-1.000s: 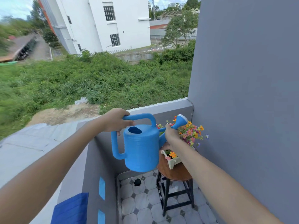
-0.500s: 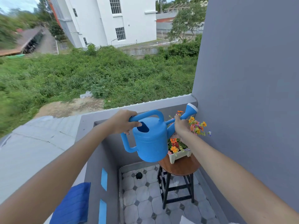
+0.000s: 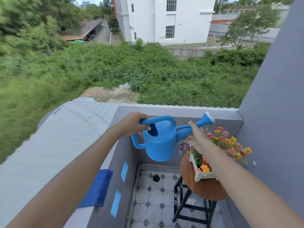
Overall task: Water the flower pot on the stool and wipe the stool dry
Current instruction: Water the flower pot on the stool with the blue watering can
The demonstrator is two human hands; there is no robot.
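Two hands held a blue watering can (image 3: pixel 160 142) above the balcony floor: the left hand (image 3: pixel 133 124) gripped its top handle, the right hand (image 3: pixel 196 139) lay open-fingered under the spout. Beside it, the flower pot (image 3: pixel 203 174) sat on the stool (image 3: pixel 204 188).

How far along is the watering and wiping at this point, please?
Done: the can is lifted, left hand on its handle. In hand: right hand steadies the spout above the flowers; no water visible yet. Left: pouring, then wiping the stool, perhaps with the cloth.
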